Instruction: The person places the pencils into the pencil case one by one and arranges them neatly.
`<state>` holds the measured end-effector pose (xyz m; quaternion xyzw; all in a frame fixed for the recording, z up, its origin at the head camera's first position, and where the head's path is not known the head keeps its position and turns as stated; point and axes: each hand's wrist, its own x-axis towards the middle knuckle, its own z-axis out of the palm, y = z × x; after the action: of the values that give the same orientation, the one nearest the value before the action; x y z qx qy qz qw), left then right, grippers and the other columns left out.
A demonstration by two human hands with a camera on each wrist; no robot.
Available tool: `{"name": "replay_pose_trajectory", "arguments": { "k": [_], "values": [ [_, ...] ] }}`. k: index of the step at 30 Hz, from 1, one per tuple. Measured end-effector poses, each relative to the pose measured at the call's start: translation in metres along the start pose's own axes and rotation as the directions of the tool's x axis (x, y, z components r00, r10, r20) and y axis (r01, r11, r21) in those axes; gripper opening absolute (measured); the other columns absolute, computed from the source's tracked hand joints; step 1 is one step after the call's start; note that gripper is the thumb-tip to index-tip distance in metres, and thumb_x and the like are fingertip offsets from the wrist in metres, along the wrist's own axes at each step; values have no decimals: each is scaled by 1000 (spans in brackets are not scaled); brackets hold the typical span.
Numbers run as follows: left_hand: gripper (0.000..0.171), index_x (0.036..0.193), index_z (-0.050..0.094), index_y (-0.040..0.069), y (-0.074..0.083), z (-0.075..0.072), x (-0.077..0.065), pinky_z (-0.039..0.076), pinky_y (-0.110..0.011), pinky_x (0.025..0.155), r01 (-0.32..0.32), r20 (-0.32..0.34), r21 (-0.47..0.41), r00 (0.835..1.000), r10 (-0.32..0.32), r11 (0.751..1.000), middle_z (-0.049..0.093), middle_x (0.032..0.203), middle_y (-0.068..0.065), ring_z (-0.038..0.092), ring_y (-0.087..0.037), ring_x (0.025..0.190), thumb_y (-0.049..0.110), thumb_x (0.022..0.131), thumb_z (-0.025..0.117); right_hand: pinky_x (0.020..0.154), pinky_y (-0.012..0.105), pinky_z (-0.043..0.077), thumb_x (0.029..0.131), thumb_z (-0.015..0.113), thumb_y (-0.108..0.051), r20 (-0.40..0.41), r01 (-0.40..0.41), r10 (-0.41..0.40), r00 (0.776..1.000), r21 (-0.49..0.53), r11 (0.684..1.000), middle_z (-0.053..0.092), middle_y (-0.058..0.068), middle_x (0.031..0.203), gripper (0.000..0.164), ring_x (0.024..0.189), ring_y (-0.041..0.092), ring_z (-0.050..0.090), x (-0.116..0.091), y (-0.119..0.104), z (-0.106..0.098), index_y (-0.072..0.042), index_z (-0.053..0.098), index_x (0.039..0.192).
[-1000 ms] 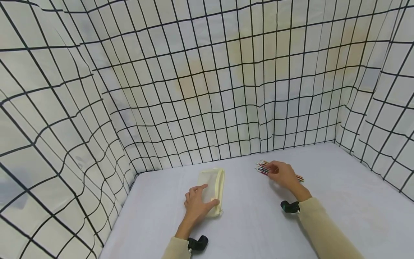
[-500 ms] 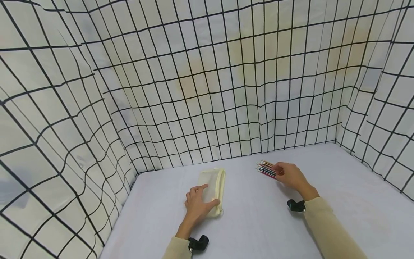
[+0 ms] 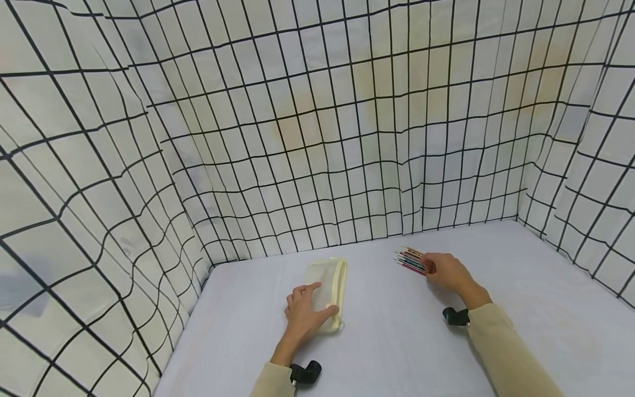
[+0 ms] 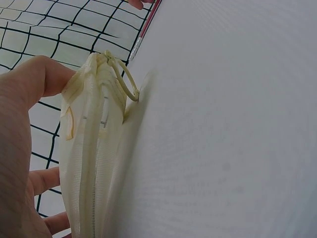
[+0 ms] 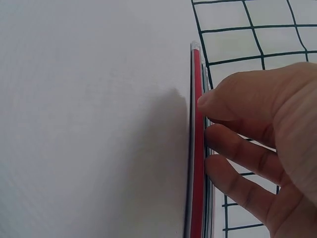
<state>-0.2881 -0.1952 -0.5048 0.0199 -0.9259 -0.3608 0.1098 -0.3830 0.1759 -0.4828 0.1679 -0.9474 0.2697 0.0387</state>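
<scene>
In the head view a pale yellow, see-through zip pouch lies on the white table. My left hand rests across its near part, fingers loosely spread and thumb by the zip edge. Close up in the left wrist view, the thumb touches the end of the pouch beside its small cord loop. To the right lies a fanned bundle of coloured pencils. My right hand holds its right end, which the fingers hide. A red pencil is nearest the right wrist camera, with the thumb against it.
White cloth with a black grid stands as a back wall and as side walls around the table. A black wrist camera sits at the left cuff, and another camera at the right.
My right hand has slid right along the pencils, from their middle to their right end, uncovering more of their left part. The left hand and the pouch have stayed put.
</scene>
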Motion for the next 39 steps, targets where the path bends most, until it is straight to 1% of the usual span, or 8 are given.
{"name": "replay_pose_trajectory", "arguments": {
  "k": [6, 9, 16, 24, 26, 32, 36, 39],
  "values": [
    [78, 142, 57, 16, 0, 0, -1, 28, -64, 102, 1, 3, -5, 1000, -1, 1000, 45, 141, -19, 35, -40, 130, 44, 73, 80, 71, 36, 47, 85, 70, -2, 29, -2, 3, 1000, -42, 999, 67, 2, 89, 27, 80, 18, 56, 3, 2, 2, -7, 72, 112],
    [79, 143, 57, 16, 0, 0, -1, 28, -64, 103, 1, 5, -2, 1000, -1, 1000, 45, 141, -19, 35, -40, 131, 45, 73, 80, 69, 35, 46, 85, 70, -2, 45, 1, 2, 999, -57, 998, 67, 1, 88, 28, 78, 18, 56, 3, 2, 2, -8, 72, 112],
    [80, 143, 57, 16, 1, 0, -1, 29, -65, 102, 0, 7, -1, 1000, 0, 1000, 45, 141, -19, 35, -41, 131, 46, 72, 79, 68, 34, 46, 82, 69, -1, 55, 3, 3, 998, -100, 995, 67, 1, 88, 31, 77, 17, 55, 3, -1, 3, -8, 72, 113],
    [80, 143, 57, 15, 1, -1, -1, 28, -65, 102, -9, 4, 1, 1000, 9, 1000, 45, 141, -19, 36, -41, 130, 46, 72, 79, 69, 38, 48, 83, 70, -2, 58, -1, 10, 998, -154, 988, 67, 0, 88, 32, 77, 18, 55, 2, -5, 4, -11, 71, 113],
    [80, 143, 57, 15, 0, 0, -1, 28, -65, 102, -9, 5, 1, 1000, 9, 1000, 45, 142, -20, 36, -41, 130, 46, 73, 79, 68, 38, 48, 83, 71, -2, 59, 3, 6, 998, -158, 987, 67, 0, 87, 32, 76, 19, 55, 2, -5, 4, -11, 71, 113],
    [80, 143, 56, 16, 0, 0, 0, 28, -64, 102, -5, 4, 13, 1000, 5, 1000, 44, 142, -19, 35, -40, 131, 46, 73, 80, 72, 40, 50, 83, 73, -4, 65, 8, 2, 998, -166, 986, 68, 1, 89, 32, 78, 19, 56, 3, -5, 4, -11, 71, 114],
    [80, 143, 57, 16, 0, 1, 0, 28, -64, 103, -2, 6, 12, 1000, 2, 1000, 45, 142, -19, 35, -40, 130, 46, 73, 80, 73, 42, 51, 83, 72, -4, 52, 6, 2, 999, -140, 990, 70, 2, 91, 29, 79, 19, 58, 3, -7, 1, -12, 72, 111],
    [80, 143, 57, 16, 0, 0, 0, 28, -65, 103, -4, 7, 13, 1000, 4, 1000, 44, 142, -19, 35, -40, 131, 46, 73, 80, 72, 40, 49, 83, 72, -5, 40, 0, 4, 999, -108, 994, 71, 2, 93, 29, 79, 19, 58, 4, -8, 0, -14, 72, 110]
  ]
}}
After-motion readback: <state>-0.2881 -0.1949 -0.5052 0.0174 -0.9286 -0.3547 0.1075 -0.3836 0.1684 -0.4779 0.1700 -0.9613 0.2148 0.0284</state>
